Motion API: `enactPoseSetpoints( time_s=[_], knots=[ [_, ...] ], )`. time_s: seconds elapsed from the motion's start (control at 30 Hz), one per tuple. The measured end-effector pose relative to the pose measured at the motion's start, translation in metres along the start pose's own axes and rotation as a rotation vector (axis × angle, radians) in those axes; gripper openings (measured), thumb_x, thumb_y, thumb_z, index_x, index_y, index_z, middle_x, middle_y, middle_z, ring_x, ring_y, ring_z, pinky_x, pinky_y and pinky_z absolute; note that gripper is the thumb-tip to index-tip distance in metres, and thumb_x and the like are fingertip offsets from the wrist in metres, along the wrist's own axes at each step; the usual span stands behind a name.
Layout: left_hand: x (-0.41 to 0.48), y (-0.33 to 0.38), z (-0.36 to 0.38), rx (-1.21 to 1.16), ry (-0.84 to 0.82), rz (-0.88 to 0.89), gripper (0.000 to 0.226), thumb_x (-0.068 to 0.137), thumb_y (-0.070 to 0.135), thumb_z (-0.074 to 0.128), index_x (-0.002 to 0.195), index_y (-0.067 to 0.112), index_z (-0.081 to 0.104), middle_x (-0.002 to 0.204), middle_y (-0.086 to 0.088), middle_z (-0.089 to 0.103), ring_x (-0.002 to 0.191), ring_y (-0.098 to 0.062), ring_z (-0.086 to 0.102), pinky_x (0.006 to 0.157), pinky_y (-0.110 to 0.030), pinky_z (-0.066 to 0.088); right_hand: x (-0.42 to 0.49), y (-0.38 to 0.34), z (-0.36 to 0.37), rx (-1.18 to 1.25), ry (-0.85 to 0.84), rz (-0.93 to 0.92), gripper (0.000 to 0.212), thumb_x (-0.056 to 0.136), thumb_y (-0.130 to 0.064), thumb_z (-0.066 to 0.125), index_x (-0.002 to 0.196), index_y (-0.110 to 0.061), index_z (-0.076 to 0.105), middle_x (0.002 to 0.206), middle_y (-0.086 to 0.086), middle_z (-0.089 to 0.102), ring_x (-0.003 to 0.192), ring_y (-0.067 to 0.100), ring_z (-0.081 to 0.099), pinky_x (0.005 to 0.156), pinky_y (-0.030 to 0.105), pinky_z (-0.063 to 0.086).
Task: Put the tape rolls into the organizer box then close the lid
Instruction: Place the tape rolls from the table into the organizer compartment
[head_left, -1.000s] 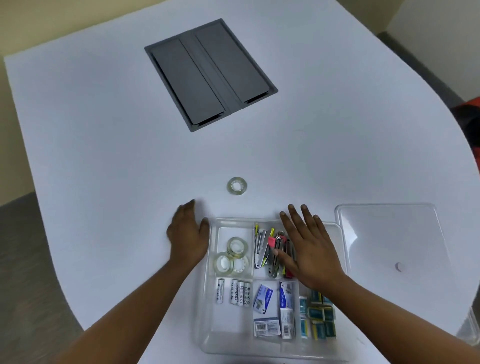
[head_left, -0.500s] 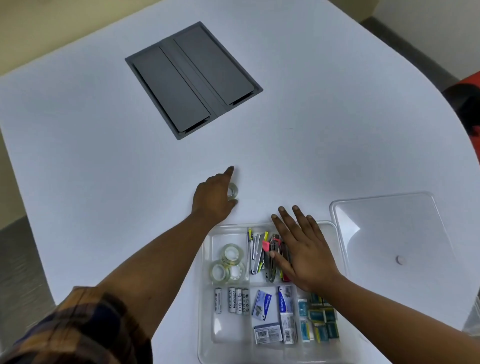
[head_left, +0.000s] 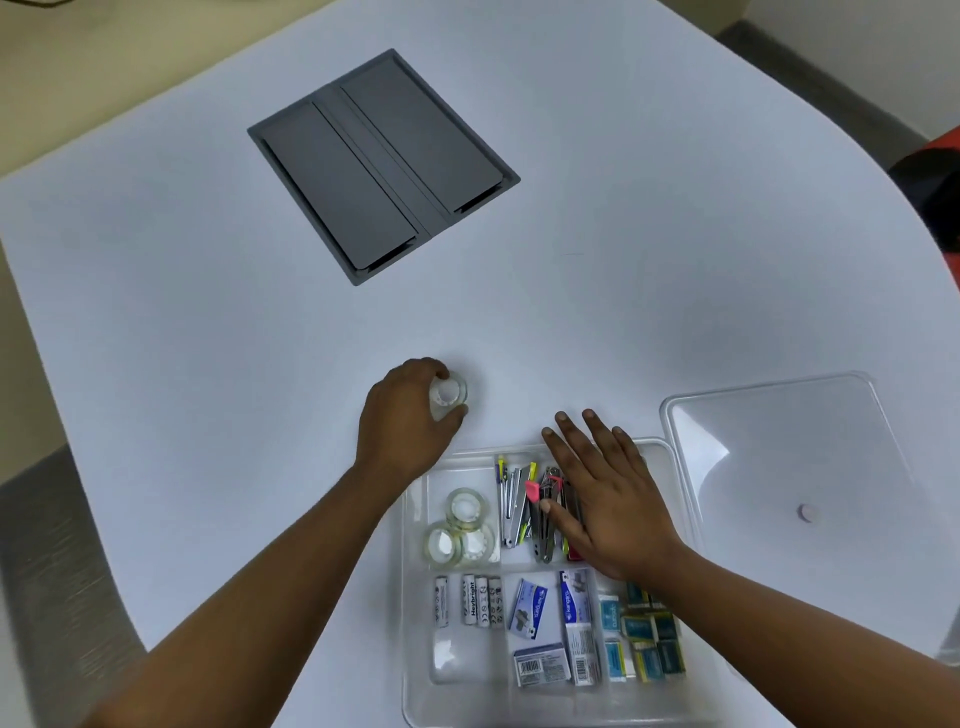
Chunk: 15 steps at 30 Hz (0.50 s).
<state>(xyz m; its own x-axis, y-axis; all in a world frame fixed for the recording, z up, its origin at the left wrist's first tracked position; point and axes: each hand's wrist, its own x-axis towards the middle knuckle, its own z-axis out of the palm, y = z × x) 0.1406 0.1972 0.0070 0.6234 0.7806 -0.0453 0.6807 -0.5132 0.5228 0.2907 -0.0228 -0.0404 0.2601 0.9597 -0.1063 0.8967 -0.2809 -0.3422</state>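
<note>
Lifted now, tape roll (head_left: 448, 396) pinched in left hand (head_left: 408, 423); right hand (head_left: 605, 499) flat on organizer box (head_left: 415, 649)

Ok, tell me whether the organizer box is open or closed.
Open. The organizer box has no lid on it; the clear lid lies flat on the table to its right, and the compartments are exposed.

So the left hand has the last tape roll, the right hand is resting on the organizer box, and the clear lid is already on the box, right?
Not quite. The head view shows the clear lid lying on the table to the right of the organizer box, which is open. The rest holds: the left hand grips the tape roll, and the right hand rests on the box.
</note>
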Motion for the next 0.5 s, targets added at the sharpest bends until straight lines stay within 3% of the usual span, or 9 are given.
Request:
enactPoseSetpoints(
  time_s=[0.2,0.33,0.5],
  knots=[
    [-0.073,0.008,-0.006,-0.034,0.017,-0.034,0.063,0.072,0.032,0.077,0.128,0.022,0.050,0.119,0.004,0.064,0.113,-0.018,0.057,0.099,-0.034,0.042,0.000,-0.001,-0.002,-0.004,-0.002,-0.002,0.069,0.095,-0.060,0.031,0.153,-0.028,0.012,0.163,-0.004,0.010,0.149,0.019,0.000,0.120,0.043,0.006],
    [-0.098,0.008,0.004,0.121,-0.067,-0.006,0.065,0.075,0.027,0.074,0.134,0.019,0.049,0.129,-0.004,0.061,0.128,-0.026,0.049,0.107,-0.042,0.037,-0.001,-0.001,-0.001,-0.007,-0.009,0.001,0.069,0.095,-0.060,0.030,0.153,-0.029,0.012,0.163,-0.004,0.009,0.149,0.019,0.000,0.120,0.043,0.005],
    [-0.102,0.007,0.012,0.182,-0.066,0.034,0.055,0.075,0.019,0.073,0.127,0.016,0.056,0.117,-0.002,0.067,0.129,-0.024,0.048,0.105,-0.038,0.035,-0.001,0.000,0.000,-0.012,-0.016,0.003,0.069,0.095,-0.060,0.029,0.153,-0.029,0.010,0.163,-0.005,0.008,0.149,0.019,0.000,0.120,0.044,0.006]
  ],
)
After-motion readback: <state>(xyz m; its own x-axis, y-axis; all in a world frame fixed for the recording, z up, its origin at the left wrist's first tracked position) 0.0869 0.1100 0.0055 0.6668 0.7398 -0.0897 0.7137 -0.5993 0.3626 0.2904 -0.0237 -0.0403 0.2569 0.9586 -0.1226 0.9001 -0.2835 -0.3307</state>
